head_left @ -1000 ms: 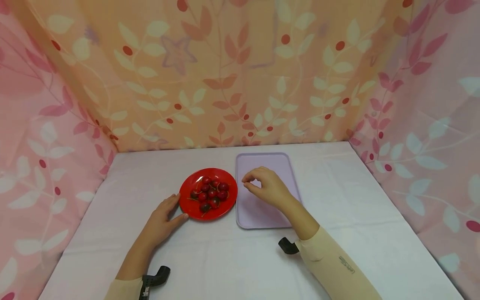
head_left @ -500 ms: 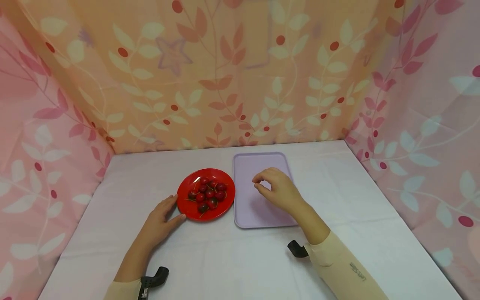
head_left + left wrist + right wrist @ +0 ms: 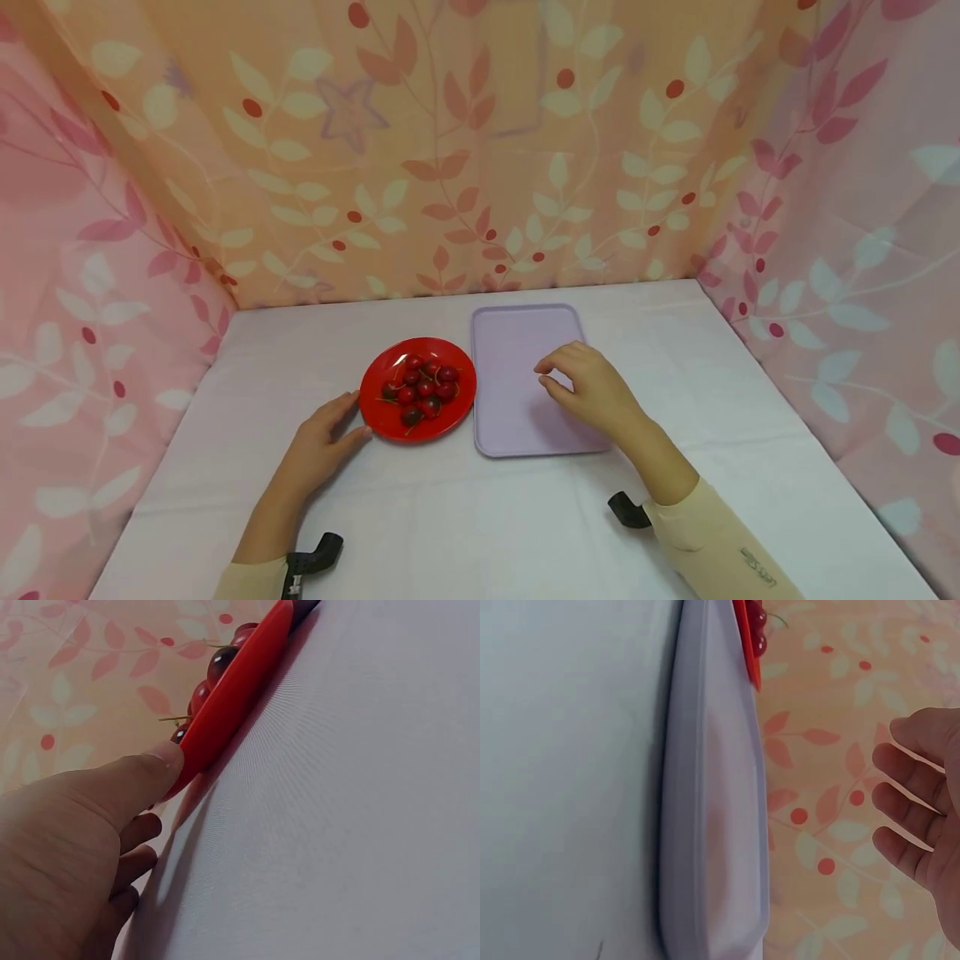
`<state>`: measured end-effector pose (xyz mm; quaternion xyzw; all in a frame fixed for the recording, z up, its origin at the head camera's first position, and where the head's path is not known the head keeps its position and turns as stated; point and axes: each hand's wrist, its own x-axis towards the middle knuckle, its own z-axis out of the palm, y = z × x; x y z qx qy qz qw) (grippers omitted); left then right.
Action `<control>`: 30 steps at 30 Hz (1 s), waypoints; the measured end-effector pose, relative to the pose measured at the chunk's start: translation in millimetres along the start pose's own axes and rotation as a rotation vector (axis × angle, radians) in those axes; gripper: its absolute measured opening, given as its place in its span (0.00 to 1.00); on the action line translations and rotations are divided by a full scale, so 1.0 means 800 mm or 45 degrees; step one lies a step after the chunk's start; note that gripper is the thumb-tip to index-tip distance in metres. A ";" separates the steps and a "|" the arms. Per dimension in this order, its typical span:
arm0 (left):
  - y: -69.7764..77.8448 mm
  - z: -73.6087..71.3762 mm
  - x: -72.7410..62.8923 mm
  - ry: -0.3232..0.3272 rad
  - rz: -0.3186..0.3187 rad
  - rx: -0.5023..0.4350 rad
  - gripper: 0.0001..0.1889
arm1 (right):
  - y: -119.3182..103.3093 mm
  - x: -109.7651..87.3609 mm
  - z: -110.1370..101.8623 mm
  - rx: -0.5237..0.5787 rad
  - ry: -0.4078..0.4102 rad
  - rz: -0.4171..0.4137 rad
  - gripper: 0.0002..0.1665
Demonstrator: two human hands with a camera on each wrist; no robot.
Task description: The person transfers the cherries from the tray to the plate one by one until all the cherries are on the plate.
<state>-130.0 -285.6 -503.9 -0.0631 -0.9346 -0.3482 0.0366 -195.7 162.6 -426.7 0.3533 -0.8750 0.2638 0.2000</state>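
Note:
A red plate [image 3: 384, 423] with several dark red cherries [image 3: 425, 389] heaped on it lies left of the tray. My left hand [image 3: 321, 442] rests at the plate's left side, thumb and index finger spread along the rim. In the left wrist view the thumb [image 3: 161, 761] touches the rim, and the other fingers lie loosely bent below. My right hand [image 3: 588, 383] is over the right side of a pale purple tray [image 3: 510, 358], its fingers loosely bent and nothing between them. The right wrist view shows these fingers [image 3: 907, 769] apart from the thumb.
The plate's right rim meets the tray's left edge. A white cloth [image 3: 420, 525] covers the table. Patterned curtains [image 3: 465, 167] stand at the back and both sides. Black wrist mounts [image 3: 628, 510] stick out from the sleeves.
My right hand has moved to the right across the tray, away from the plate, and its thumb and index finger have parted a little. The left hand stays at the plate.

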 end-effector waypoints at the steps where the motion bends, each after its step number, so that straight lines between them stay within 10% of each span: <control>1: 0.001 0.000 0.000 0.002 0.006 0.005 0.39 | 0.002 -0.003 -0.002 -0.010 -0.003 0.001 0.07; 10: 0.010 -0.023 -0.007 -0.025 -0.029 0.109 0.35 | 0.018 -0.031 -0.011 -0.104 -0.024 -0.048 0.08; 30: 0.022 -0.072 -0.030 0.031 0.194 0.282 0.27 | 0.059 -0.094 -0.061 -0.306 -0.044 -0.047 0.12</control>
